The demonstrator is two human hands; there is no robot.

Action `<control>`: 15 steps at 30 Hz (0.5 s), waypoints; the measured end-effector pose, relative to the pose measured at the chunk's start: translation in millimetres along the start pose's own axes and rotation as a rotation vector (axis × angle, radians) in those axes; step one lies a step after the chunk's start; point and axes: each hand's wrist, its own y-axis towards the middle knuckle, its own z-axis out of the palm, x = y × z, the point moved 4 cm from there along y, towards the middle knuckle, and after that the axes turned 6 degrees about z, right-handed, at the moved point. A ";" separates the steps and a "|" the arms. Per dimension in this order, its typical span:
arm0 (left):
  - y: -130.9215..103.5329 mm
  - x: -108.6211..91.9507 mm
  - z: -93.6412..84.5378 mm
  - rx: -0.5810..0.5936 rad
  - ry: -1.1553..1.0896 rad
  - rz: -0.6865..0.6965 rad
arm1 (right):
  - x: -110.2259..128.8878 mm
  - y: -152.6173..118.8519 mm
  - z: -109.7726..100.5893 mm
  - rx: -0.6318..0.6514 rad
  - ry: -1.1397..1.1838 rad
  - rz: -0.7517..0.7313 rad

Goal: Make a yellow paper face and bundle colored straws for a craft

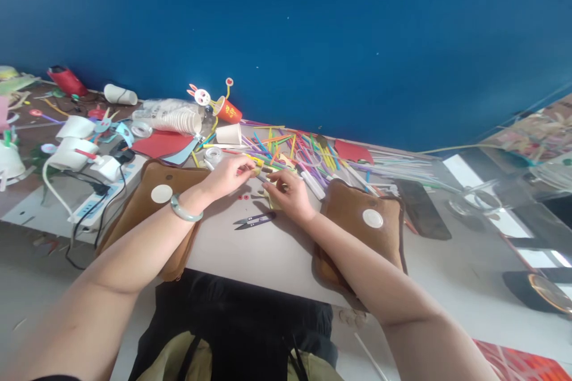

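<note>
My left hand (pixel 232 177), with a pale bangle (pixel 186 208) on its wrist, is closed in a pinch above the table. What its fingertips hold is too small to make out. Close beside it, my right hand (pixel 289 191) is closed around a thin grey stick (pixel 263 178), whose tip points toward the left fingertips. Below the hands lie dark thread snips (pixel 254 221), blades to the left. Two tiny red pieces (pixel 243 197) rest just above the snips. Part of a yellowish paper (pixel 273 201) shows under my right hand.
Brown cushions (pixel 154 193) (pixel 364 220) lie under both forearms. Behind the hands are many coloured straws (pixel 277 143), a white paper cup (pixel 229 134) and a red cup (pixel 229 111) with a rabbit figure. A power strip (pixel 100 202) with cables stands left; a dark phone (pixel 422 208) lies right.
</note>
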 end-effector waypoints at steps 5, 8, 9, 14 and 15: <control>-5.3 -11.7 14.9 0.030 0.033 0.121 | -2.8 2.1 1.4 0.008 0.157 0.141; -6.8 -15.6 18.0 0.052 0.067 0.172 | -1.7 0.6 3.1 0.036 0.171 0.156; -7.1 -16.9 18.1 0.050 0.068 0.184 | -1.3 0.0 3.4 0.042 0.171 0.156; -8.0 -14.5 15.9 0.005 -0.168 0.023 | 1.7 -1.8 0.9 0.014 0.164 0.121; -8.3 -12.0 16.4 0.013 -0.260 -0.049 | 2.1 -1.7 -0.4 -0.001 0.162 0.117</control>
